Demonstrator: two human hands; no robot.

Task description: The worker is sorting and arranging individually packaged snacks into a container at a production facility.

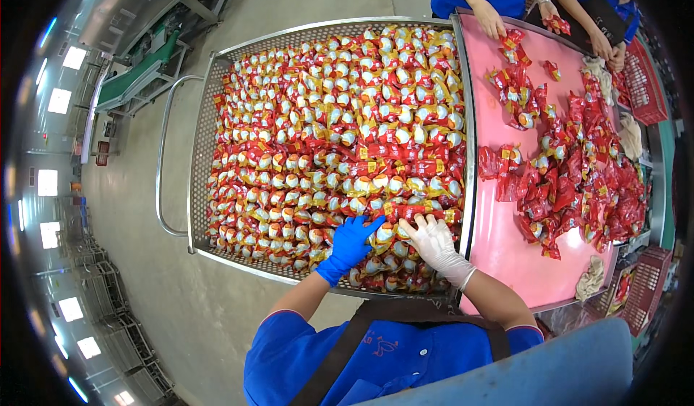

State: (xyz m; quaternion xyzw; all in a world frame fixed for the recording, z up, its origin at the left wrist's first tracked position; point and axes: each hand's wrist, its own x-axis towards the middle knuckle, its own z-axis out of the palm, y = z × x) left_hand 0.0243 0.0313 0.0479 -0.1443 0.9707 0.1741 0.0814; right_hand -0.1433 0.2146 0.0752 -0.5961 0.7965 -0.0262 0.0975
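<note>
A perforated metal tray [199, 189] in front of me holds many rows of red-and-yellow plastic packets [303, 162], with white, egg-like pieces showing through their clear windows. My left hand [349, 246], in a blue glove, rests on the packets near the tray's close edge. Beside it to the right, my right hand [434, 246] wears a thin whitish glove and touches the same rows with bent fingers. A few packets [385, 233] show between the two hands. My palms hide what lies beneath them, so a firm grip cannot be made out.
A pink tabletop [493, 265] adjoins the tray on the right, with a heap of loose packets [585, 189]. Co-workers' hands [489, 20] handle packets at its far end. Cloths [590, 278] and red crates [645, 289] line the right side. A metal handle [161, 157] juts left.
</note>
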